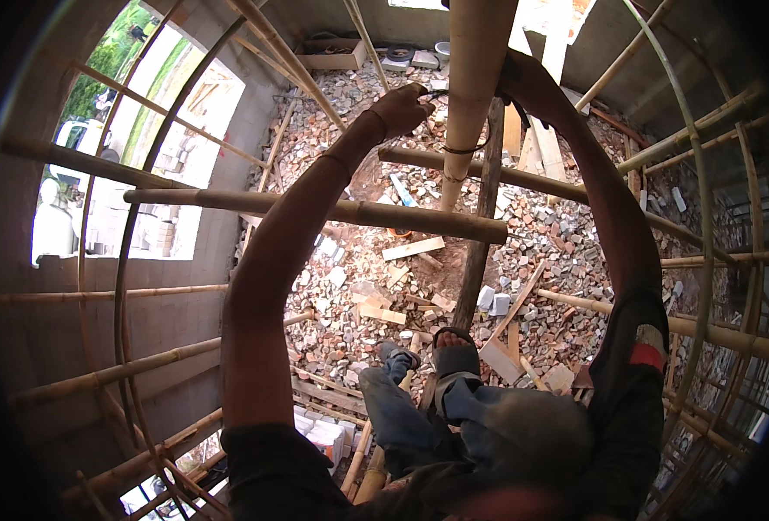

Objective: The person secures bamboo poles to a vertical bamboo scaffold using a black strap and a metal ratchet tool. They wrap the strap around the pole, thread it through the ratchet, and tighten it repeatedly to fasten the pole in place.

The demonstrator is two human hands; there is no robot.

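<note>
blocked: upright bamboo pole [471, 78], horizontal pole [332, 208] | free: gap between poles, left of upright

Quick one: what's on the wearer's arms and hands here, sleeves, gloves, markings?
Both hands look bare, no gloves: left hand, right hand, the latter partly hidden behind the bamboo pole. The left arm is bare from wrist to upper arm, with a dark short sleeve at the shoulder. The right arm's dark sleeve carries a red and white patch. No watch or jewellery visible.
</note>
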